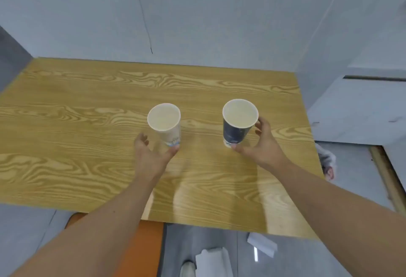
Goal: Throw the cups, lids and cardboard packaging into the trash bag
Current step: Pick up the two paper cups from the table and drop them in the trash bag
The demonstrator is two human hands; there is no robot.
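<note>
Head view, left hand (151,153) cupping white cup (164,123), right hand (261,145) cupping blue cup (238,123)

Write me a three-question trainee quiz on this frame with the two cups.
1. True or false: both cups stand upright on the wooden table.
2. Which hand reaches for the dark blue cup? A left, B right.
3. Fill in: the left hand is open around the ____ cup.

Key: 1 true. 2 B, the right hand, fingers spread beside it. 3 white.
</note>
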